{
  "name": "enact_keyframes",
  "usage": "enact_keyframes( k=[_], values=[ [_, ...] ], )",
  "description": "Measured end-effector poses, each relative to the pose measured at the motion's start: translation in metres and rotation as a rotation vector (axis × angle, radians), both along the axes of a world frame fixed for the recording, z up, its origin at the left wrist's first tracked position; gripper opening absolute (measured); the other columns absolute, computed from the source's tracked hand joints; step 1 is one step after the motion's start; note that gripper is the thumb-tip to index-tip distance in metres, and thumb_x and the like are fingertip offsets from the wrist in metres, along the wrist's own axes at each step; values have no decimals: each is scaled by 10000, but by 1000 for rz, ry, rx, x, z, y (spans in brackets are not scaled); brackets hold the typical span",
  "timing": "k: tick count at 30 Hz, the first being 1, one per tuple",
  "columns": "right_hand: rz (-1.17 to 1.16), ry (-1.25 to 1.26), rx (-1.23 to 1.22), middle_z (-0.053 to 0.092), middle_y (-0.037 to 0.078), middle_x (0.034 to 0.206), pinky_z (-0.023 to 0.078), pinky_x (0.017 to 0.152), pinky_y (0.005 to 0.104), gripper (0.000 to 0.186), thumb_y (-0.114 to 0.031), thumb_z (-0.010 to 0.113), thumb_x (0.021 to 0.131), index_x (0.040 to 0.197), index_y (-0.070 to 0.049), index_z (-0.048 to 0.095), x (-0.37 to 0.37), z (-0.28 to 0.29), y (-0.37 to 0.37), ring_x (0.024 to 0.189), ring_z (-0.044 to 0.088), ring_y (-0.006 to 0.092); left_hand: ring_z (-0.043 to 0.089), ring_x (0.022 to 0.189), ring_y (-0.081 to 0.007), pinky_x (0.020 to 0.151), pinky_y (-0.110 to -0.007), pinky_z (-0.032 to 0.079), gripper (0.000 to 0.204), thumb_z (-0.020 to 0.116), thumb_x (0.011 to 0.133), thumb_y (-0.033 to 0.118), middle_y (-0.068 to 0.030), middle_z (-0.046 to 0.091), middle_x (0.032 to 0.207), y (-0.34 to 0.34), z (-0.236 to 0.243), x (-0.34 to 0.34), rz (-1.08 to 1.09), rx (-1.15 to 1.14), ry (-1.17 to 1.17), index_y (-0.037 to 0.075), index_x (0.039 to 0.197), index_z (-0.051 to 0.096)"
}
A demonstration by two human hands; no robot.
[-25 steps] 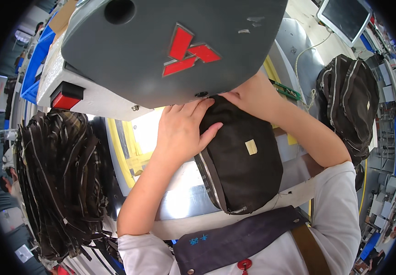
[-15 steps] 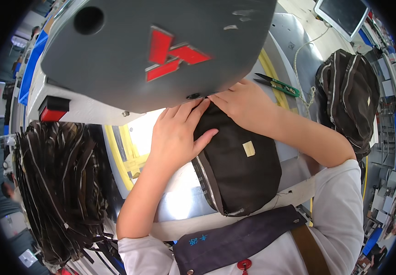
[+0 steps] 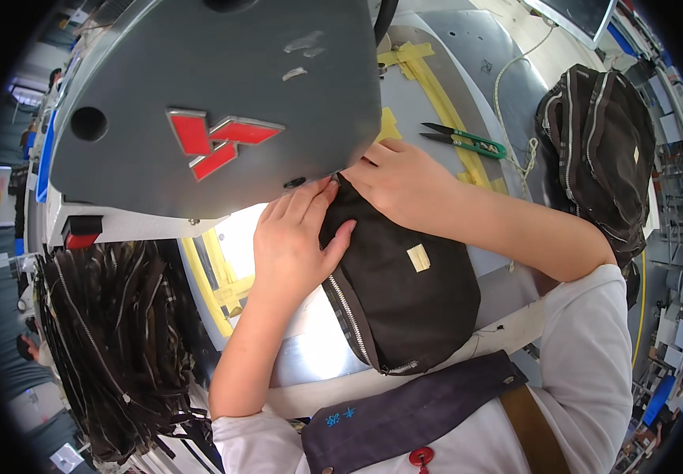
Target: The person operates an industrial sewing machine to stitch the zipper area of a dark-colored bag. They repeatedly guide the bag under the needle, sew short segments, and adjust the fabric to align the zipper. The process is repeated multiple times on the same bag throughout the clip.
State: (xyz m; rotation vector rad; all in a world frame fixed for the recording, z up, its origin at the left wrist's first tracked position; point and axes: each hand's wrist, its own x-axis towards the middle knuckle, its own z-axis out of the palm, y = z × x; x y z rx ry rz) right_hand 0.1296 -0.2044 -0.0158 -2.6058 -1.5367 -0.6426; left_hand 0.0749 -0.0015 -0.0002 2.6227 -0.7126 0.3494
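A dark brown fabric bag piece with a metal zipper down its left edge and a small pale tab lies under the grey sewing machine head. My left hand rests on its upper left edge, open, thumb spread away from the fingers. Opposite it, my right hand is closed on the upper edge of the piece, its fingers bent. The fingertips of both hands come close together at the lower rim of the machine head. The needle area is hidden behind that head.
Green-handled thread snips lie beyond my right hand, near a pale cord. Dark bags are piled at the right. A thick stack of zippered pieces hangs at the left. Yellow tape marks the work plate.
The machine head appears further left and shows more of the plate behind it, as the view has shifted. Both hands stay at the top of the bag piece with little change.
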Motion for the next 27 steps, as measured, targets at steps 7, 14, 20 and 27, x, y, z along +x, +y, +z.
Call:
enact_keyframes(
  k=[7, 14, 20, 27],
  values=[
    [4, 11, 14, 563, 27, 965, 477, 722, 284, 158, -157, 633, 738, 827, -50, 707, -1, -1, 0, 944, 536, 193, 635, 994, -272, 869, -370, 501, 448, 793, 724, 200, -74, 621, 1175, -2, -4, -2, 14, -8, -37, 20, 1109, 651],
    [9, -3, 70, 565, 41, 946, 478, 706, 287, 164, -135, 624, 734, 839, -27, 688, 1, -1, 0, 911, 543, 195, 635, 996, -274, 870, -371, 509, 448, 795, 719, 195, -81, 622, 1169, -2, -6, -2, 15, -22, -52, 16, 1102, 646],
    [2, 22, 71, 566, 40, 931, 479, 701, 290, 140, -130, 624, 726, 811, -32, 677, -1, 0, 1, 903, 542, 190, 640, 995, -273, 861, -359, 517, 442, 797, 708, 191, -87, 633, 1151, -3, -6, -3, 12, -30, -51, 8, 1083, 652],
    [3, -32, 74, 566, 25, 924, 476, 701, 280, 129, -144, 617, 728, 785, -46, 678, 0, 1, 3, 900, 534, 178, 640, 986, -282, 860, -363, 516, 441, 793, 713, 201, -96, 630, 1144, -1, -3, -1, 10, -11, -37, 3, 1081, 652]
  ],
)
